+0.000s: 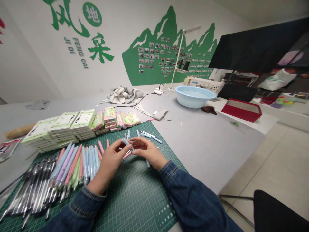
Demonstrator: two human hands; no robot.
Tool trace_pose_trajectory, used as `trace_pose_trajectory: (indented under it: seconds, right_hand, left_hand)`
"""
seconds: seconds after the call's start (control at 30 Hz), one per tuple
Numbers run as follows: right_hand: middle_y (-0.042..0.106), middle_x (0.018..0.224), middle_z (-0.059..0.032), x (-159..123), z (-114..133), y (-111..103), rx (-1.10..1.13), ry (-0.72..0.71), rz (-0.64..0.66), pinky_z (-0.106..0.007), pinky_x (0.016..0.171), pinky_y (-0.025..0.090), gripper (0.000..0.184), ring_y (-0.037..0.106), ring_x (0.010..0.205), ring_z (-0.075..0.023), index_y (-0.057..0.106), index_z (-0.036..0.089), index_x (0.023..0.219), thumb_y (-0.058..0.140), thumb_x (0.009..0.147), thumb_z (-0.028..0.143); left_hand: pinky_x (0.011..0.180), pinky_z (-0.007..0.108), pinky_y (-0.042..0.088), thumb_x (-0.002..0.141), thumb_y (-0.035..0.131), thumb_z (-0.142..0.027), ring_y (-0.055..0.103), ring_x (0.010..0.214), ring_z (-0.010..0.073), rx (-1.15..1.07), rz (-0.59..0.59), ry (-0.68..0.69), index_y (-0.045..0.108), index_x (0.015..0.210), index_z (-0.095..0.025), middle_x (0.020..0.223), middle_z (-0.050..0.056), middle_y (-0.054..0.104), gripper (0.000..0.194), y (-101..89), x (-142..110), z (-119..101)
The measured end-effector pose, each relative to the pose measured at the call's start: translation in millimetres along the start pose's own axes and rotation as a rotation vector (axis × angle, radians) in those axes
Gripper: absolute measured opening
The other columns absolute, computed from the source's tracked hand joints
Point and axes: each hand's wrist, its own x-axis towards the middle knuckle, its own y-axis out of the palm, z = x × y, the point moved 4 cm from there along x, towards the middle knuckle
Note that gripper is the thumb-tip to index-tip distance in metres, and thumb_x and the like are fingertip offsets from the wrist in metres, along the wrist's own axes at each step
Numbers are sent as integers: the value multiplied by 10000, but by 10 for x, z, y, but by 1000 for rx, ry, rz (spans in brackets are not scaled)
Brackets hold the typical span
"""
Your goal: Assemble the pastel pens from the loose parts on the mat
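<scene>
My left hand (117,152) pinches a light blue pen barrel (125,141) between thumb and fingers, above the green cutting mat (135,193). My right hand (146,150) meets it there, its fingertips closed on the barrel's near end. Behind and beside my right hand lie several loose light blue pen parts (157,140) on the mat. Pink pieces (127,155) show partly beneath my hands. Left of my left wrist lies a row of pastel pens (74,164) in blue, purple, pink and green. Farther left is a pile of clear and black pens (31,187).
Stacked white-and-green boxes (83,122) and small pink-and-green boxes (109,116) stand behind the mat. Crumpled cloth (123,95) and a power strip (158,91) lie at the back. A light blue basin (193,100) and a red box (241,111) sit right. A black chair (272,212) stands front right.
</scene>
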Motion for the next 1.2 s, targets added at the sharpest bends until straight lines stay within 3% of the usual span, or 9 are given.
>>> trace_pose_trajectory:
  seconds: [0.17, 0.23, 0.3, 0.4, 0.5, 0.77, 0.9, 1.07, 1.2]
  right_hand:
    - [687, 905, -5, 20, 29, 0, -7, -106, -19, -352, 838, 498, 489, 643, 844, -170, 604, 235, 1127, 742, 661, 174]
    - [681, 830, 8, 31, 32, -40, -6, -123, -44, -350, 812, 504, 512, 642, 792, -163, 599, 235, 1153, 732, 663, 162]
    - [678, 796, 9, 41, 42, -91, 19, -132, -71, -350, 789, 511, 514, 643, 762, -162, 597, 230, 1159, 722, 666, 157]
    - [673, 783, 5, 43, 59, -176, 55, -139, -151, -346, 746, 524, 457, 644, 717, -158, 606, 223, 1101, 710, 662, 153]
    - [656, 825, 5, 31, 53, -235, 78, -139, -236, -349, 718, 534, 414, 643, 681, -146, 585, 230, 1054, 692, 663, 145]
    - [626, 776, 17, 36, -6, -272, 89, -116, -309, -332, 678, 526, 367, 623, 626, -135, 536, 222, 1021, 647, 681, 137]
    - [622, 761, 21, 41, -13, -272, 30, -110, -323, -333, 689, 522, 361, 619, 626, -136, 544, 221, 1019, 637, 681, 137]
    - [622, 752, 24, 48, -52, -278, 4, -91, -338, -333, 694, 522, 382, 618, 629, -138, 541, 224, 1027, 640, 667, 144]
    - [624, 748, 27, 55, -66, -292, 5, -98, -340, -319, 681, 521, 389, 614, 625, -133, 539, 222, 1035, 632, 666, 142]
  left_hand:
    - [628, 253, 385, 757, 618, -436, 511, 678, 150, 203, 125, 91, 616, 631, -181, 667, -3, 540, 284, 77, 111, -156]
    - [566, 243, 376, 812, 523, -487, 495, 613, 135, 70, 151, 29, 651, 765, -177, 675, 1, 553, 339, 45, 197, -168]
    - [525, 236, 365, 833, 467, -506, 491, 569, 126, 16, 61, -23, 650, 947, -172, 711, 10, 590, 397, -80, 307, -145]
    - [597, 254, 392, 760, 565, -437, 562, 658, 161, 377, -105, -30, 672, 901, -188, 763, 28, 656, 306, -330, 470, -53]
    - [663, 281, 392, 708, 592, -344, 610, 767, 214, 806, -54, -77, 696, 765, -213, 798, 44, 700, 177, -435, 575, 132]
    - [676, 292, 402, 719, 562, -312, 623, 826, 230, 1003, 89, -156, 702, 746, -217, 830, 70, 711, 171, -145, 608, 480]
    - [786, 345, 421, 678, 635, -310, 607, 958, 273, 998, 46, -238, 725, 836, -256, 867, 83, 710, 190, -16, 538, 555]
    - [890, 420, 394, 654, 688, -345, 494, 1183, 310, 947, -83, -286, 665, 1089, -305, 1121, 91, 664, 437, 25, 259, 612]
    - [866, 368, 411, 654, 673, -310, 513, 1169, 289, 871, -69, -306, 688, 1021, -263, 1074, 95, 680, 370, 19, 235, 571]
